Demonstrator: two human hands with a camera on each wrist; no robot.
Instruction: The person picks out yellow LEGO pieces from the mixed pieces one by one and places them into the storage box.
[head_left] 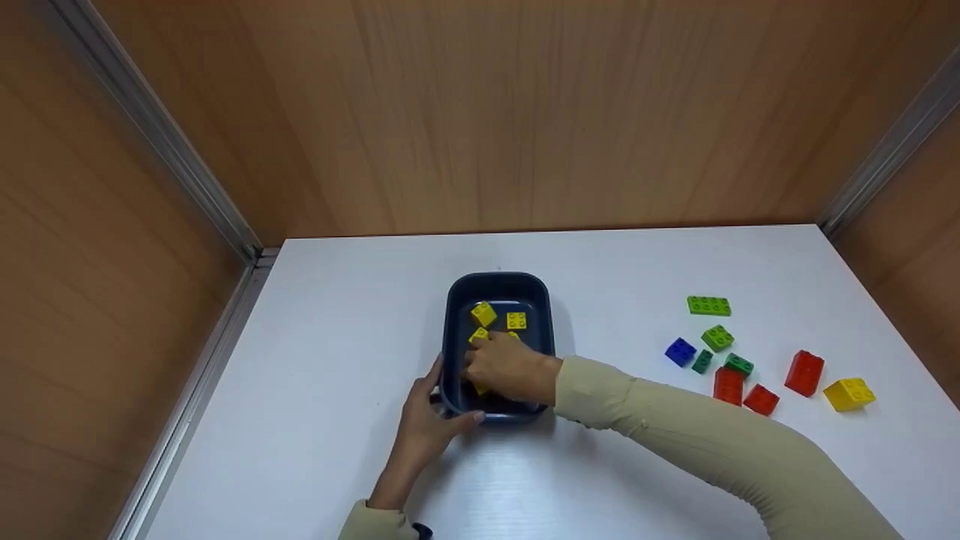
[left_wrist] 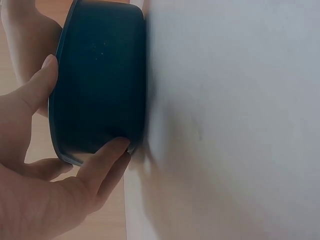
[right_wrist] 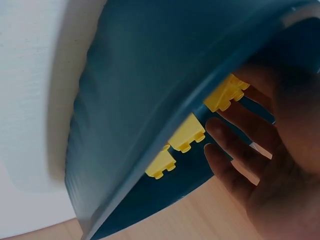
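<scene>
A dark blue plastic tub [head_left: 459, 296] stands on the white table with several yellow toy bricks [head_left: 516, 321] inside. My left hand [head_left: 424, 420] grips its near left corner. The left thumb lies along the near rim, and the other fingers wrap the outer wall, as the left wrist view shows too [left_wrist: 100, 170]. Down inside the tub, my right hand [head_left: 510, 367] has its fingers bent among the bricks. In the right wrist view, a yellow brick [right_wrist: 225, 95] sits between its thumb and forefinger; the thumb's tip is partly hidden. Two more yellow bricks [right_wrist: 187, 132] lie beside the fingers.
Right of the tub are scattered a light green brick [head_left: 709, 305], a blue brick [head_left: 680, 352], small dark green bricks [head_left: 739, 365], several red bricks [head_left: 804, 373] and a yellow brick [head_left: 849, 394]. The right forearm partly covers the nearest. A wooden panel [head_left: 525, 120] rises behind the table.
</scene>
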